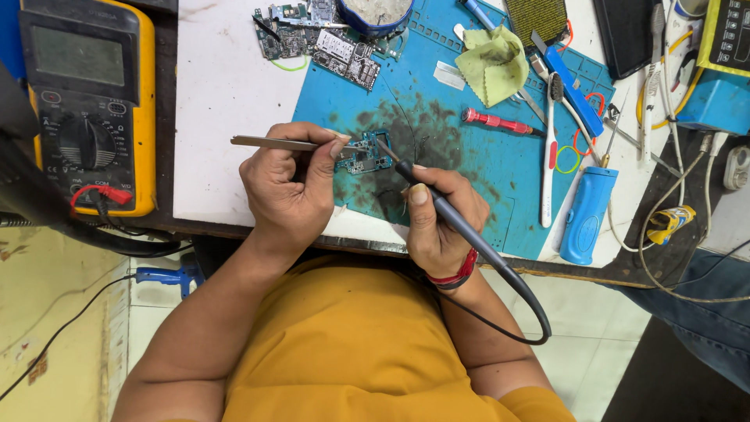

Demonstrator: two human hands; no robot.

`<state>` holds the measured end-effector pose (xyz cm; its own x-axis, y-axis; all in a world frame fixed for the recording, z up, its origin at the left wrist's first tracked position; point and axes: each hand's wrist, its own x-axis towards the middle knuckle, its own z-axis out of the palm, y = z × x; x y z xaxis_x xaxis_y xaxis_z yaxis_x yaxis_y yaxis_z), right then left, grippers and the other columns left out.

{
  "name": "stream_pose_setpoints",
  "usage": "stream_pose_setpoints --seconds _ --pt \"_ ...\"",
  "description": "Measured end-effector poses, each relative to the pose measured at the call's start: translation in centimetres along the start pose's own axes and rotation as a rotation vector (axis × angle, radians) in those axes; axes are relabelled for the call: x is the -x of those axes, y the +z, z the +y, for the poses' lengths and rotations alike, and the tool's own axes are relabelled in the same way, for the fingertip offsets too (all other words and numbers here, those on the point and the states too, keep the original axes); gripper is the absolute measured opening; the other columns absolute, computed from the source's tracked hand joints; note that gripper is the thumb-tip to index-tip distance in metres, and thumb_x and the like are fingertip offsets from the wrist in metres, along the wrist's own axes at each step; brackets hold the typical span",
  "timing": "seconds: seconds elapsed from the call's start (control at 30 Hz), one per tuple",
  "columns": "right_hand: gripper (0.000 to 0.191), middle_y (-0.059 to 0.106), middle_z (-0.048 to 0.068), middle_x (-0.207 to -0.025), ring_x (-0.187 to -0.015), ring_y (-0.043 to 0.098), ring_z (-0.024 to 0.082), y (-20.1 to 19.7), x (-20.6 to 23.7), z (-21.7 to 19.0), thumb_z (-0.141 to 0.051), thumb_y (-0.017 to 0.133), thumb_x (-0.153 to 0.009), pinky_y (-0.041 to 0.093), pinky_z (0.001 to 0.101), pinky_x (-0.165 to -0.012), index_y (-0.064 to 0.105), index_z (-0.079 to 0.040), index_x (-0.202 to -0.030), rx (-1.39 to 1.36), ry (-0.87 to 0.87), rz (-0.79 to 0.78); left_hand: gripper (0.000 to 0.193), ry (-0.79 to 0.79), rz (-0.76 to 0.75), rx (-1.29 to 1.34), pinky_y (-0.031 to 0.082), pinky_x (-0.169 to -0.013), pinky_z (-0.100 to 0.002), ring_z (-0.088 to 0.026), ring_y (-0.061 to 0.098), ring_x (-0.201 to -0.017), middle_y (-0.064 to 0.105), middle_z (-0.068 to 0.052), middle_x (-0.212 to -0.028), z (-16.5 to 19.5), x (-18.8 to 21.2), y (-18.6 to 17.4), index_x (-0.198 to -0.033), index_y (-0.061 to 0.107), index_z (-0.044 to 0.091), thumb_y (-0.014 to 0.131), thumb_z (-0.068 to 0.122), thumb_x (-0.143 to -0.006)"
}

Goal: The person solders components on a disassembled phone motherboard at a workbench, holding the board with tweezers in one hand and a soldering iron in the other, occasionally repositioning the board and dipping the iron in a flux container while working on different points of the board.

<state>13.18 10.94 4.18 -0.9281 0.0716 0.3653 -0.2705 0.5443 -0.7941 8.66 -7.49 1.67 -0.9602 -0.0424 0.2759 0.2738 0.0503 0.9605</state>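
A blue mat lies under both hands. A yellow meter sits well left of the left hand, which grips tweezers. The right hand holds a soldering iron. Between them lies a small board, the iron's tip seemingly touching it.

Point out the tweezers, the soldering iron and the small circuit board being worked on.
tweezers (269,143), head view, on the bare metal shaft left of the left hand.
soldering iron (453,221), head view, on the grey handle.
small circuit board (369,155), head view, on its middle.
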Motion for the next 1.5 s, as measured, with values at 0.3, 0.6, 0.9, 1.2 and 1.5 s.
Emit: stream_pose_setpoints --seconds 0.3,0.6,0.9,1.2,1.5 --pt "0.013 0.066 0.006 -0.076 -0.064 0.061 0.014 -0.1 0.1 0.2 -0.011 0.064 -0.103 0.045 0.0243 -0.058 0.067 0.002 -0.104 0.009 -0.001 0.017 0.010 -0.029 -0.010 0.052 0.054 -0.069 -0.018 -0.006 0.067 -0.080 0.073 -0.009 -0.096 -0.3 0.2 0.0 -0.112 0.059 -0.003 0.068 -0.001 -0.107" --pt "0.014 0.063 0.007 -0.076 -0.066 0.059 0.016 -0.1 -0.1 -0.2 -0.013 0.066 -0.103 0.043 0.0271 -0.059 0.069 0.000 -0.102 0.051 -0.009 -0.025 0.010 -0.014 -0.001 0.061 0.057 -0.076 -0.019 -0.009 0.070 -0.086 0.072 -0.010 -0.097 -0.3 0.1 -1.5 -0.115 0.058 -0.004 0.067 0.000 -0.112" --pt "0.011 0.065 0.009 -0.077 -0.063 0.060 0.018 0.0 -0.3 -0.2 -0.011 0.066 -0.100 0.043 0.0296 -0.062 0.068 0.000 -0.099 0.065 -0.029 -0.032 0.009 -0.017 -0.039 -0.057 0.050 -0.064 -0.018 -0.004 0.064 -0.074 0.074 -0.006 -0.090 0.4 -0.3 -1.1 -0.109 0.063 -0.002 0.071 0.002 -0.107" --pt "0.012 0.067 0.011 -0.080 -0.065 0.061 0.019 0.2 -0.3 0.0 -0.010 0.066 -0.099 0.044 0.0300 -0.063 0.067 0.002 -0.099 0.063 -0.067 -0.031 0.008 -0.021 -0.041 -0.060 0.050 -0.064 -0.019 -0.004 0.063 -0.073 0.074 -0.005 -0.089 0.5 -0.4 -1.1 -0.109 0.065 -0.002 0.071 0.002 -0.106" --pt "0.011 0.067 0.010 -0.079 -0.064 0.062 0.019 0.2 -0.3 -0.1 -0.010 0.066 -0.099 0.045 0.0303 -0.062 0.066 0.001 -0.096 0.075 -0.078 -0.036 0.007 -0.002 -0.046 -0.056 0.049 -0.061 -0.018 -0.003 0.063 -0.072 0.074 -0.005 -0.090 0.4 -0.4 -1.0 -0.109 0.064 -0.001 0.070 0.002 -0.107"
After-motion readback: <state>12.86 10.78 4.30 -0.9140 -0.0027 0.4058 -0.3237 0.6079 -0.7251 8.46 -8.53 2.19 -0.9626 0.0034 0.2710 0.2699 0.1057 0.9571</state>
